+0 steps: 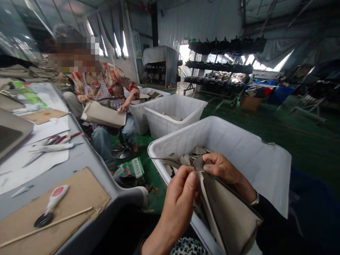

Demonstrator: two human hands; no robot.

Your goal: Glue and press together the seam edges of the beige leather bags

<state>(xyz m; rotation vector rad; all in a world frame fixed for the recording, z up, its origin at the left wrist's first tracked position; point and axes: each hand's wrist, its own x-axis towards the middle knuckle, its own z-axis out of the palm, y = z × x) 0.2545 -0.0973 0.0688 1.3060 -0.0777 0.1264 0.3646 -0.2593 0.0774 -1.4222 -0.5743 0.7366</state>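
Both of my hands pinch the upper end of a grey-beige bag piece [231, 209], which hangs tilted over the near rim of a white plastic bin [239, 141]. My left hand [180, 202] has thumb and fingers closed on the corner edge. From the other side my right hand [223, 170] grips the same end beside a small rounded grey flap [198, 163]. The fingertips almost meet, and the exact spot between them is partly hidden. Below the hands, several grey-beige pieces [183, 159] lie in the bin.
Left is a grey worktable [101, 184] with cardboard [87, 187], a white bottle with a black end [55, 200], a thin wooden stick [61, 221] and scissors [39, 156]. A seated co-worker [106, 85] holds a similar bag piece [103, 114]. Another white bin [172, 120] stands ahead.
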